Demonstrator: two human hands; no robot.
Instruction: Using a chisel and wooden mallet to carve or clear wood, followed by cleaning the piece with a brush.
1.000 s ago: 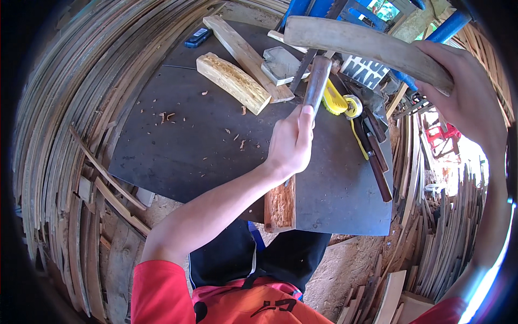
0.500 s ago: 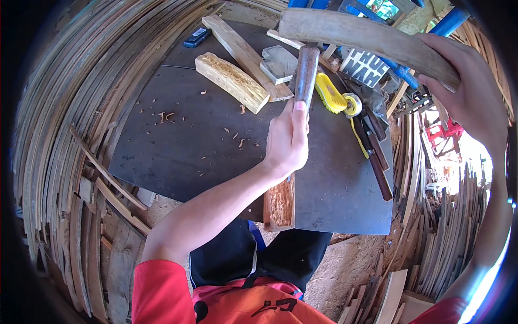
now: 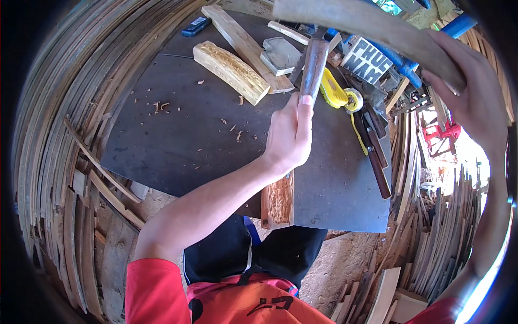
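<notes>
My left hand [image 3: 290,133] is wrapped round the round wooden handle of a chisel [image 3: 314,67], thumb lying along it. The handle points up and away, leaning slightly right; the blade is hidden beneath my fist. Under that hand, a reddish-brown wood block [image 3: 277,202] with a roughly gouged top lies at the table's near edge, partly covered by my wrist. My right hand [image 3: 476,89], raised at the upper right, grips one end of a long, slightly curved wooden club [image 3: 372,24]. The club's other end hangs in the air beyond the chisel handle, apart from it.
On the dark table [image 3: 178,135] lie a pale gouged block [image 3: 231,72], a plank [image 3: 243,46], a blue-black device [image 3: 196,26] and wood chips. A yellow brush [image 3: 333,89], a tape roll [image 3: 353,100] and wooden-handled tools [image 3: 379,167] lie right. Stacked wood strips [image 3: 65,124] flank the table.
The club in my right hand has risen slightly. My left hand still grips the chisel, whose handle leans a little more to the right. The whole view has shifted slightly.
</notes>
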